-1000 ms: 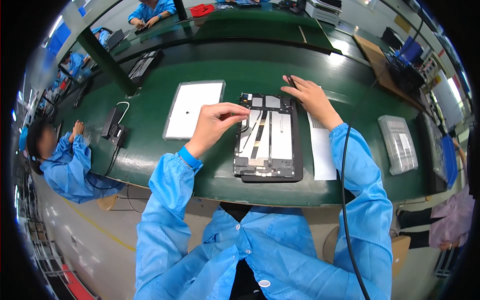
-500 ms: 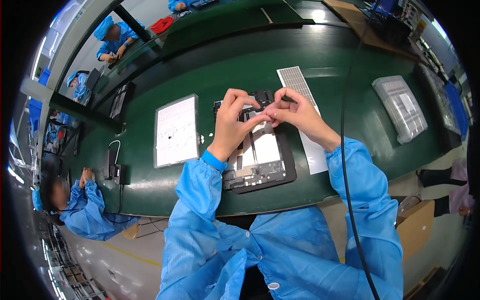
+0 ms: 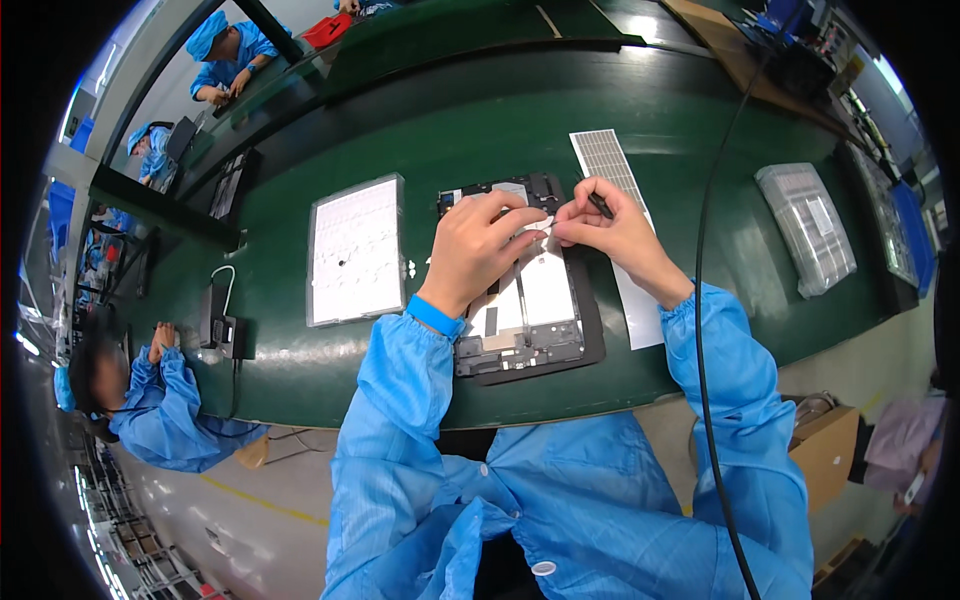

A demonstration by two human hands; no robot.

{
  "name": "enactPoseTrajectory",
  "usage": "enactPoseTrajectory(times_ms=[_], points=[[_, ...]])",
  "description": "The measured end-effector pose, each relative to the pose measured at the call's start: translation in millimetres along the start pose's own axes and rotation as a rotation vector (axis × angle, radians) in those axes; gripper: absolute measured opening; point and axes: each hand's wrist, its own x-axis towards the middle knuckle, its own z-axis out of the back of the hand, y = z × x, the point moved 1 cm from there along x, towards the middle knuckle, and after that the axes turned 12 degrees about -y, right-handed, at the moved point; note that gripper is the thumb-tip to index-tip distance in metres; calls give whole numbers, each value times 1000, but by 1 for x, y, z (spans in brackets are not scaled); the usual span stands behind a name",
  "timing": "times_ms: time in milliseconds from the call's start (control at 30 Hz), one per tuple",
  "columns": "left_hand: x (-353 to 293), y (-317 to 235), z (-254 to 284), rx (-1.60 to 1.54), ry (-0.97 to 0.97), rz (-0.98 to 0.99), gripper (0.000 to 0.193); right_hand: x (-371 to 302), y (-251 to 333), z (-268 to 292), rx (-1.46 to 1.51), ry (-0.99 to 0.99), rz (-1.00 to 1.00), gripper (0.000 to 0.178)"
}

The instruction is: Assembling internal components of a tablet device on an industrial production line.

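Note:
An opened tablet (image 3: 553,338) with black frame parts and pale silver panels lies in front of me, on a dark flat piece that shows along its right edge. Over its upper half my left hand (image 3: 480,245), with a blue band at the wrist, pinches something small and whitish at the fingertips. My right hand (image 3: 612,228) closes round a slim dark tool (image 3: 600,205) that looks like tweezers. Its thin tip meets the left fingertips. Right of the tablet lies a long white sheet (image 3: 636,300) with a grid of small labels at its far end, partly behind my right hand.
A clear tray (image 3: 355,250) with a white sheet and small pieces sits left of the tablet. White bits (image 3: 411,269) lie beside it. A wrapped pack (image 3: 806,230) rests at the right. A black cable (image 3: 702,300) hangs across the view. A co-worker (image 3: 170,400) sits at the left.
The dark tool now shows in my right hand, its tip at the left fingertips. My left hand has turned more palm-down over the tablet. The view has shifted slightly.

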Motion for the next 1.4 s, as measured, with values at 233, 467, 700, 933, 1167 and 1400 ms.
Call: enactPoseTrajectory(times_ms=[233,467,700,933,1167,1400], points=[[3,3,-5,13,6,102,9,18,-17,-5,-51,-139,94,23],[-4,14,-25,-34,97,292,7,36,-29,1,-549,-291,407,25],[-5,11,-23,-39,128,325,8,37,-33,2,-555,-304,421,28],[-5,12,-21,-63,151,353,9,46,-40,2,-597,-282,338,35],[-5,11,-24,-73,178,381,9,55,-33,3,-620,-196,241,40],[-2,15,-35,-71,203,452,10,49,-30,8,-580,-204,239,39]])
